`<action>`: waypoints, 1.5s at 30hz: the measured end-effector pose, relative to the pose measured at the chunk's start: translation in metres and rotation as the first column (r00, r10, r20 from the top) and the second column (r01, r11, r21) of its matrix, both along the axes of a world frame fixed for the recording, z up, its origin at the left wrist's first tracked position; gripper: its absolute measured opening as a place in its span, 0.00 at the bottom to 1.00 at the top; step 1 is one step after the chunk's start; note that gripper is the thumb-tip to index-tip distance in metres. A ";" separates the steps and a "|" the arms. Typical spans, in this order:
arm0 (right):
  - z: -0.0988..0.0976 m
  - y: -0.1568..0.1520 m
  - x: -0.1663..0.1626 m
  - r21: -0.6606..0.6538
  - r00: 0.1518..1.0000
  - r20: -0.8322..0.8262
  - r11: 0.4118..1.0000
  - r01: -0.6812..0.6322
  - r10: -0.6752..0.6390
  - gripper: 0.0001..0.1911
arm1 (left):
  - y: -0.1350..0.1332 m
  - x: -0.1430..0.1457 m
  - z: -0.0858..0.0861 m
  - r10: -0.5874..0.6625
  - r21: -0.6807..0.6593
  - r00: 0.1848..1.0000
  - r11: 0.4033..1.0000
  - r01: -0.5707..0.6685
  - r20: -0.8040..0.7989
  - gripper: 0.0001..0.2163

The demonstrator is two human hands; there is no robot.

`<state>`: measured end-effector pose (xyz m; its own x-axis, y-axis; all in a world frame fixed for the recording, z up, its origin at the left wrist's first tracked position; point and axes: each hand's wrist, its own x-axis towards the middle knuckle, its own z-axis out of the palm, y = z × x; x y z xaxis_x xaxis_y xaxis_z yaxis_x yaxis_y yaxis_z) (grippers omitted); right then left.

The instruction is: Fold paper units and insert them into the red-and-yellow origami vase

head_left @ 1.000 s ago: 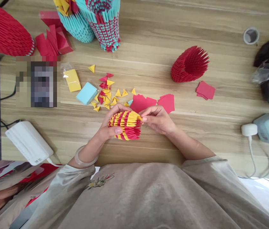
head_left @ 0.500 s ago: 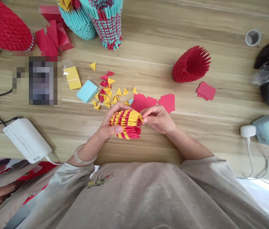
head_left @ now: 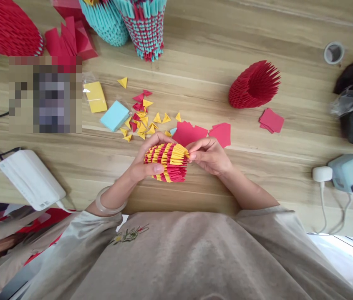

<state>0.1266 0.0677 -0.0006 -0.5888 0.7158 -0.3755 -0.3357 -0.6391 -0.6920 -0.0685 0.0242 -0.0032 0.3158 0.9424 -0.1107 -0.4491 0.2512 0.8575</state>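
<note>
From my remote station I am observing the left hand (head_left: 139, 168) wrapping around a paper vessel (head_left: 165, 154), holding it above the wood-grained counter (head_left: 208, 37) with its mouth turning toward the right hand (head_left: 211, 156). The vessel is showing interlocked folded units, ridged in texture, banding red and yellow, their tips forming the rim. The right hand is pinching narrowly, thumb against forefinger, on a yellow paper piece (head_left: 188, 153) at that rim; I cannot tell whether it is seating fully. Just beyond, flat red paper sheets (head_left: 190, 134) are lying; yellow folded triangles (head_left: 157, 118) are mingling with red ones nearby. A spiky red paper vase (head_left: 240, 89) is resting farther back. A smooth white plastic box (head_left: 31, 177) is bearing dark print too small to read.
</note>
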 end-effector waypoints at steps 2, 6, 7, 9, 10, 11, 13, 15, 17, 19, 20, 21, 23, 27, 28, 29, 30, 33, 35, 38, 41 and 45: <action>0.001 0.000 0.000 -0.009 1.000 0.007 1.000 0.002 -0.002 0.09 | 0.000 -0.001 0.001 -0.007 0.005 1.000 1.000 0.007 -0.028 0.23; 0.002 -0.001 0.000 -0.053 1.000 0.028 0.999 0.008 -0.006 0.10 | 0.000 -0.002 0.001 -0.009 0.001 0.998 1.000 0.009 -0.056 0.24; 0.002 -0.002 0.000 -0.063 1.000 0.026 0.998 0.007 -0.005 0.10 | 0.000 -0.002 0.000 -0.009 0.005 0.998 1.000 0.009 -0.057 0.24; 0.001 -0.002 0.000 -0.078 1.000 0.012 0.997 0.002 -0.001 0.10 | 0.000 -0.003 -0.001 -0.017 0.020 0.999 1.000 0.018 -0.050 0.25; 0.000 -0.002 0.000 -0.082 1.000 0.008 0.997 0.001 -0.001 0.09 | 0.000 -0.003 -0.002 -0.022 0.031 0.999 0.999 0.023 -0.046 0.25; 0.000 -0.002 0.000 -0.086 1.000 0.009 0.996 0.003 -0.002 0.09 | 0.001 -0.004 -0.003 -0.026 0.040 0.999 0.999 0.028 -0.045 0.25; -0.001 -0.002 -0.001 -0.095 1.000 0.023 0.995 0.012 -0.010 0.10 | 0.002 -0.004 -0.004 -0.031 0.050 0.999 0.998 0.033 -0.044 0.26; -0.002 -0.003 -0.001 -0.106 0.999 0.030 0.994 0.016 -0.013 0.10 | 0.003 -0.005 -0.004 -0.034 0.047 0.998 0.998 0.036 -0.047 0.26; -0.002 -0.003 -0.002 -0.117 1.000 0.020 0.993 0.008 -0.006 0.10 | 0.003 -0.006 -0.003 -0.040 0.039 0.998 0.998 0.042 -0.055 0.25; -0.002 -0.004 -0.002 -0.131 1.000 0.004 0.991 0.002 -0.001 0.10 | 0.003 -0.006 -0.001 -0.042 0.036 0.997 0.998 0.045 -0.061 0.25; -0.002 -0.004 -0.002 -0.141 1.000 -0.003 0.990 0.002 -0.002 0.10 | 0.003 -0.006 -0.001 -0.045 0.036 0.997 0.998 0.047 -0.057 0.25; -0.003 -0.004 -0.002 -0.152 1.000 -0.010 0.988 0.003 -0.004 0.09 | 0.004 -0.006 0.000 -0.044 0.033 0.998 0.998 0.046 -0.051 0.25; -0.003 -0.004 -0.002 -0.176 1.000 -0.017 0.984 0.000 -0.003 0.09 | 0.004 -0.005 0.000 -0.042 0.021 0.998 0.999 0.043 -0.042 0.25; -0.004 -0.005 -0.002 -0.213 1.000 -0.015 0.977 -0.011 0.008 0.10 | 0.005 -0.004 -0.002 -0.030 0.033 0.999 0.999 0.031 -0.031 0.24; -0.004 -0.005 -0.002 -0.215 1.000 -0.018 0.977 -0.011 0.007 0.10 | 0.005 -0.003 -0.002 -0.028 0.043 0.999 0.999 0.029 -0.022 0.24; -0.005 -0.005 -0.002 -0.213 1.000 -0.023 0.977 -0.010 0.006 0.10 | 0.005 -0.003 -0.002 -0.024 0.049 1.000 0.998 0.025 -0.014 0.24; -0.005 -0.005 -0.002 -0.210 1.000 -0.028 0.978 -0.011 0.005 0.10 | 0.005 -0.003 -0.002 -0.022 0.046 1.000 0.999 0.022 -0.013 0.25; -0.005 -0.004 -0.002 -0.189 0.999 -0.042 0.982 -0.019 0.011 0.10 | 0.005 -0.002 0.000 -0.010 -0.003 0.999 1.000 0.010 -0.035 0.25; -0.006 -0.004 -0.002 -0.177 0.999 -0.049 0.984 -0.032 0.024 0.10 | 0.005 -0.002 0.003 -0.012 -0.039 0.999 0.999 0.010 -0.052 0.25; -0.007 -0.004 -0.002 -0.182 0.996 -0.081 0.982 -0.050 0.035 0.09 | 0.006 -0.002 0.006 -0.025 -0.055 0.999 0.998 0.023 -0.041 0.25; -0.007 -0.005 -0.002 -0.198 0.994 -0.106 0.979 -0.055 0.034 0.09 | 0.007 -0.003 0.005 -0.039 -0.051 0.999 0.998 0.037 -0.024 0.24; -0.007 -0.006 -0.003 -0.211 0.995 -0.093 0.976 -0.053 0.034 0.10 | 0.008 -0.006 0.004 -0.072 -0.016 0.997 0.997 0.072 -0.003 0.25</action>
<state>0.1234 0.0616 -0.0071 -0.6554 0.5981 -0.4612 -0.3580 -0.7837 -0.5076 -0.0742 0.0323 0.0004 0.3826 0.9152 -0.1269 -0.4261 0.2967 0.8546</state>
